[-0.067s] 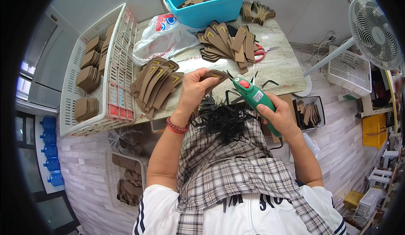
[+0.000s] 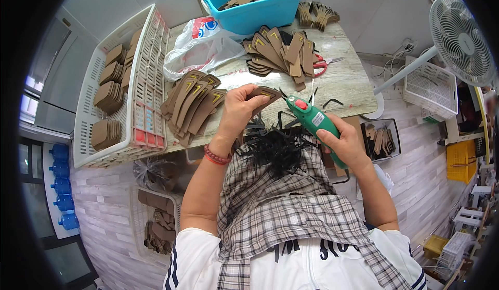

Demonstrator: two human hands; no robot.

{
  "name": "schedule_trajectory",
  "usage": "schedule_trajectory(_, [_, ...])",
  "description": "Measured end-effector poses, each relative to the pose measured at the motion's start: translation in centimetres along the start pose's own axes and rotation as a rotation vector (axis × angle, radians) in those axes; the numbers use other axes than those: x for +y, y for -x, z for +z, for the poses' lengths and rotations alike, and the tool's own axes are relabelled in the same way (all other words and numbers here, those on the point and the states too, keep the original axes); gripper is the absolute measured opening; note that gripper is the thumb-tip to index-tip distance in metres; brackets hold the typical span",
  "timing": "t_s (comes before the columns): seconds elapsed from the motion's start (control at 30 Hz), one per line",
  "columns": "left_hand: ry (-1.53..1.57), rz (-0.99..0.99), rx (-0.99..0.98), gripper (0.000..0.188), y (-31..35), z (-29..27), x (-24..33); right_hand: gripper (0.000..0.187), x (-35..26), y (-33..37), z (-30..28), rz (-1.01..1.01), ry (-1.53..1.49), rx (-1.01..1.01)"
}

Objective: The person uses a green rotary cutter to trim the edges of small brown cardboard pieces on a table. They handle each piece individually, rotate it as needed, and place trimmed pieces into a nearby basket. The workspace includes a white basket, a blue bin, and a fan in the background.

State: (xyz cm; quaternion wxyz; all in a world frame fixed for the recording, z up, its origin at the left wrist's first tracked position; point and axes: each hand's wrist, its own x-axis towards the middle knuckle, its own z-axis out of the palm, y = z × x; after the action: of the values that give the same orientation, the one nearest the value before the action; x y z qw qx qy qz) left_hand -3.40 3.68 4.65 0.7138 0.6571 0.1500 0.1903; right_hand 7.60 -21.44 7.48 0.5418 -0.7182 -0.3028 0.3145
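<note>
My left hand (image 2: 240, 112) pinches a brown epaulette-like fabric tab (image 2: 266, 93) with a yellow chevron and a dark edge. In my right hand (image 2: 344, 143) is a green pair of electric scissors (image 2: 312, 117) with a red button. Its dark tip touches or nearly touches the tab's right end; the exact contact is too small to tell. Below both hands, a heap of black trimmed strips (image 2: 275, 152) lies on my checked apron (image 2: 291, 207). A fanned pile of similar tabs (image 2: 192, 105) rests left of my left hand. Another pile (image 2: 275, 53) lies beyond the hands.
Red-handled scissors (image 2: 322, 67) lie right of the far pile. A blue tub (image 2: 254, 17) of tabs and a white plastic bag (image 2: 200, 53) stand at the back. A white crate (image 2: 140, 82) borders the left; a fan (image 2: 460, 40) stands right. A box (image 2: 396, 136) of tabs sits below the table.
</note>
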Motion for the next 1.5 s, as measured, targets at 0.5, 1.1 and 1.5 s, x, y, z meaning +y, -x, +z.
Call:
schedule_trajectory(0.5, [-0.175,-0.179,-0.201,0.011,-0.1,-1.0,2.2,0.046,-1.5,0.0,-0.5,0.036,0.136,-0.096])
schedule_trajectory(1.1, [-1.273,0.373,0.353,0.029,-2.6,-13.2,2.1,0.04,2.3,-1.0,0.6,0.081,-0.019,0.044])
schedule_trajectory(1.5, [-1.251,0.274,0.104,0.069,-23.4,3.3,-6.2,0.037,4.8,0.6,-1.4,0.164,-0.086,0.222])
